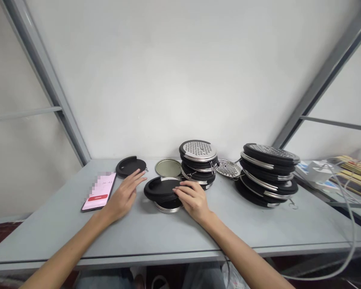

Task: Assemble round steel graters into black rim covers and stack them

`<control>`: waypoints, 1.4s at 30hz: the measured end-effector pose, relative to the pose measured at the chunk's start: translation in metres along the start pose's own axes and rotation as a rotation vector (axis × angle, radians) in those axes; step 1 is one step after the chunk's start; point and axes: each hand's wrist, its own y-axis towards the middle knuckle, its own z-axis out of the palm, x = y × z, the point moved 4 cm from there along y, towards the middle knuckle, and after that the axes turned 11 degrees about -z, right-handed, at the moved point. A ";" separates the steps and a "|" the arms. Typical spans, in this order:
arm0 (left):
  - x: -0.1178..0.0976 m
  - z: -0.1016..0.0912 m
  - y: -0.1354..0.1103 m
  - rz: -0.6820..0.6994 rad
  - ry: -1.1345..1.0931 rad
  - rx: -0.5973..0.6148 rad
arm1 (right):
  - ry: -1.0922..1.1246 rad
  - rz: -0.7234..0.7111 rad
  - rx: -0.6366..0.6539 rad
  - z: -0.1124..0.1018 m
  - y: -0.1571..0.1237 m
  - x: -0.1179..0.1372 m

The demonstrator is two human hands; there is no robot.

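A black round cover with a raised rim lies on a silver-edged round piece at the middle of the table. My right hand grips the cover's right edge, fingers on top, thumb hidden. My left hand has its fingers stretched out just left of it, holding nothing. Beyond the left fingertips lies another black round cover with a small metal clip. A stack of round graters with black rims stands behind my right hand.
A taller stack of black-rimmed graters stands at the right. Between the stacks lies a loose grater plate; a flat greenish disc lies farther left. A phone is at the left. A white cable hangs past the table's right side.
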 end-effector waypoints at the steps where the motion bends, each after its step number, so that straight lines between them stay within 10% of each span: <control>1: -0.007 0.001 0.000 -0.001 -0.037 0.013 | -0.015 -0.024 0.027 0.002 0.001 0.002; 7: -0.032 0.018 0.001 0.117 -0.104 0.161 | -0.036 -0.116 0.079 0.010 0.002 0.009; 18: 0.017 0.004 -0.007 0.081 -0.076 -0.061 | 0.213 0.154 0.358 0.019 -0.011 -0.001; 24: 0.028 0.001 -0.011 -0.008 -0.072 -0.076 | 0.137 -0.032 0.490 0.021 -0.009 0.009; 29: 0.029 -0.002 -0.012 0.000 -0.059 -0.092 | -0.024 -0.209 0.317 0.004 -0.005 0.014; 35: 0.034 -0.005 -0.013 -0.005 -0.086 -0.076 | -0.067 0.031 -0.013 -0.020 -0.011 0.000; 42: 0.021 0.005 -0.021 -0.026 -0.128 0.234 | -0.064 -0.052 -0.112 -0.025 -0.009 0.005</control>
